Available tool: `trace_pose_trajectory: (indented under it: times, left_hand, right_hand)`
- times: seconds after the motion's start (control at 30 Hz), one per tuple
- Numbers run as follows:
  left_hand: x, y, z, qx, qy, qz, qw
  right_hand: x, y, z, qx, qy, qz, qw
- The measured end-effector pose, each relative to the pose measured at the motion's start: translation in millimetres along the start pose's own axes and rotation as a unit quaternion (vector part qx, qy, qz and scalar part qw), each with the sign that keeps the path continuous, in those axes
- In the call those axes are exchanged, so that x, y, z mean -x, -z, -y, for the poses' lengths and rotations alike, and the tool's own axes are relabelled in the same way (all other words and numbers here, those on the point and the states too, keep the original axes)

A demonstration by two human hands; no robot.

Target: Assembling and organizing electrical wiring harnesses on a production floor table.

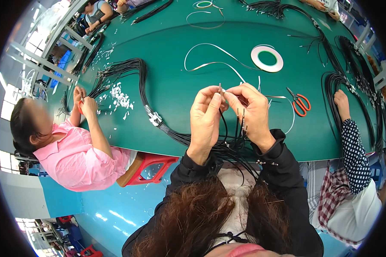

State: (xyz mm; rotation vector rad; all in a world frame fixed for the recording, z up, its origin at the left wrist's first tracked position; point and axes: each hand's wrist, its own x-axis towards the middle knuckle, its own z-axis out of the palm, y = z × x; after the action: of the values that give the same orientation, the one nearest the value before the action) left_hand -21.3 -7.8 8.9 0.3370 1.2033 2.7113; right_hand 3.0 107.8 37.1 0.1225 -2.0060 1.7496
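Observation:
My left hand (206, 113) is closed, thumb and fingers pinching a thin black cable (223, 122) by its tip, which points up. Against that tip my right hand (254, 109) is also closed, its thumb and forefinger pinching a small whitish bit that looks like tape. Several more cable ends with metal tips (243, 120) stick up in front of my right palm. A bundle of black cables (180, 136) runs from beneath my hands to the left. Beyond my hands, a narrow white tape strip (221, 63) curls away from a tape roll (254, 60).
Orange-handled scissors (302, 105) lie right of my hands on the green table (167, 47). White scraps (121, 97) are scattered left. A co-worker in pink (79, 154) holds a cutting tool at left; another person's hand (342, 103) touches a cable bundle (330, 88) at right.

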Motion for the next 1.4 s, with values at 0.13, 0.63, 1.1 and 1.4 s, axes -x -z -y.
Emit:
trace_pose_trajectory:
  times: [0.13, 0.63, 1.1, 1.4]
  left_hand:
    - [0.6, -4.2, 0.9, -0.032, 0.002, -0.005, 0.999]
    - [16.2, 4.7, 7.3, -0.281, -0.15, -0.064, 0.946]
    - [4.7, 33.0, 7.2, -0.191, -0.207, -0.116, 0.953]
    - [38.1, 39.1, 2.4, -0.235, -0.186, -0.082, 0.951]
  right_hand:
    - [1.6, 6.9, 2.8, 0.068, 0.005, 0.01, 0.998]
    - [16.1, 4.4, -3.6, 0.128, 0.082, 0.024, 0.988]
    - [38.6, 546.9, -161.0, 0.745, 0.087, 0.146, 0.645]
    - [42.3, 474.4, -166.2, 0.749, 0.161, 0.185, 0.615]
